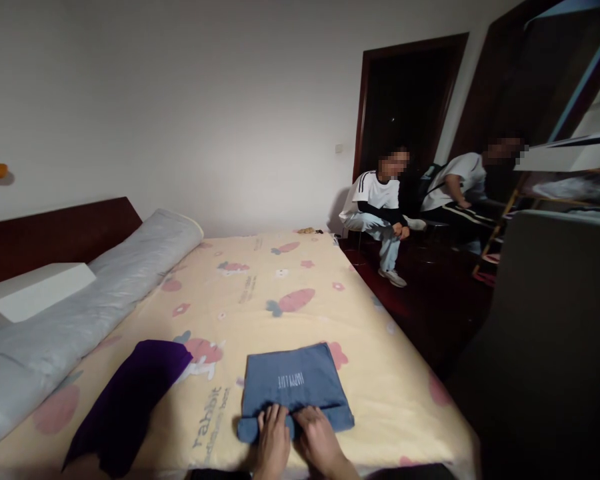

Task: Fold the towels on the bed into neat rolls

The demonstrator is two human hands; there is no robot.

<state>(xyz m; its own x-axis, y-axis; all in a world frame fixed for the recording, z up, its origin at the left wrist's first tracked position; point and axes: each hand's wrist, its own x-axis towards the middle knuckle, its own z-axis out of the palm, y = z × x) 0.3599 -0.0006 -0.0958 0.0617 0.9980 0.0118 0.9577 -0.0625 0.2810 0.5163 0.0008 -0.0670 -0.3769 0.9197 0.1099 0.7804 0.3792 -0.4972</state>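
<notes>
Head view: on the bed (385,400), by its near edge, a blue cloth (293,392) is rolled along one side, its lettered part flat; left hand (274,437) and right hand (317,435) grip the roll, fingers closed.

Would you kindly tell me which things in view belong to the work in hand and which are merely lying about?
In the work:
Blue cloth, its near edge rolled
Left hand and right hand, both on that roll
Bed, the surface beneath

Apparently just lying about:
Purple cloth
Grey bedding roll
White box
</notes>
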